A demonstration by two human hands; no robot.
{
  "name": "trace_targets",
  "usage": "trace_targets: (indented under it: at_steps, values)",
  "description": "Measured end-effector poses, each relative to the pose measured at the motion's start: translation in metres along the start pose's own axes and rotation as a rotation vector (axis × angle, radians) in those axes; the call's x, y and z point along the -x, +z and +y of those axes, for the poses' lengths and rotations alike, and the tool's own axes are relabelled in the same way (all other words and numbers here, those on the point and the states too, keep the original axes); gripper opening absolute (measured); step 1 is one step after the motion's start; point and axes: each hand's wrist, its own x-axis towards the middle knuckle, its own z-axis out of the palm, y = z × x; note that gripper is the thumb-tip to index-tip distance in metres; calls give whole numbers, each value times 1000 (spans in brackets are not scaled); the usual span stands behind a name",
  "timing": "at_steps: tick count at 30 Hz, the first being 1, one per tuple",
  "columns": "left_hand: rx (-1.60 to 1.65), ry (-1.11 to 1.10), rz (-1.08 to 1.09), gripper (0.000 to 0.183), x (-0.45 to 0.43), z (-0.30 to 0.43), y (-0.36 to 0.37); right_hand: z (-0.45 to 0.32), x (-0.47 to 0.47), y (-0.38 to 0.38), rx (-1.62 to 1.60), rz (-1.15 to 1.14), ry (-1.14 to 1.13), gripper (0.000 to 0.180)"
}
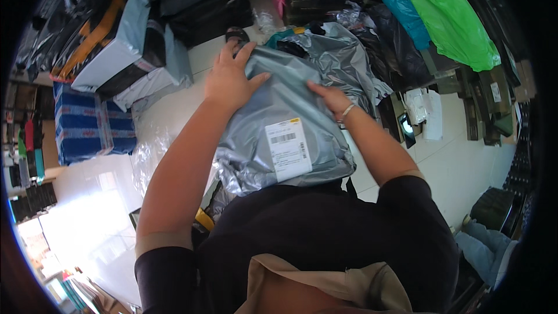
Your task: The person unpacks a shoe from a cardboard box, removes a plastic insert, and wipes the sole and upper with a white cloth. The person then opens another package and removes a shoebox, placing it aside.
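A silvery-grey plastic mailer bag rests in front of my torso, its near end close to my lap. It bulges with contents that I cannot see. A white printed shipping label with a barcode is stuck on its near half. My left hand lies spread at the bag's upper left edge, thumb on the plastic and fingers apart. At the right edge, my right hand touches the bag with one digit stretched over the top. Its other fingers are mostly hidden. Another crumpled grey plastic bag lies just beyond.
Left stand a blue striped parcel and a white-and-black wrapped box. Clear plastic wrap lies on the tiled floor. Green and teal plastic bags sit at upper right. A phone-like device lies right, beside white packets.
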Motion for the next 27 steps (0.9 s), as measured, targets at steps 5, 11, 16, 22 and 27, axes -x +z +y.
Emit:
trace_targets:
  at_steps: [5, 11, 16, 22, 27]
  values:
    - [303, -561, -289, 36, -17, -40, 44, -16, -9, 6, 359, 281, -539, 60]
    - [1276, -808, -62, 37, -86, -5, 53, -130, 8, -99, 563, 355, -934, 49]
    - [859, -576, -287, 53, -88, 50, 62, -149, -25, -169, 1021, 658, -771, 57]
    - [700, -277, -155, 49, 0, -2, 29, -56, -48, -140, 1205, 769, -647, 83]
    - [332, -652, -167, 38, 148, -83, -27, 4, -142, -79, 1264, 596, -535, 87]
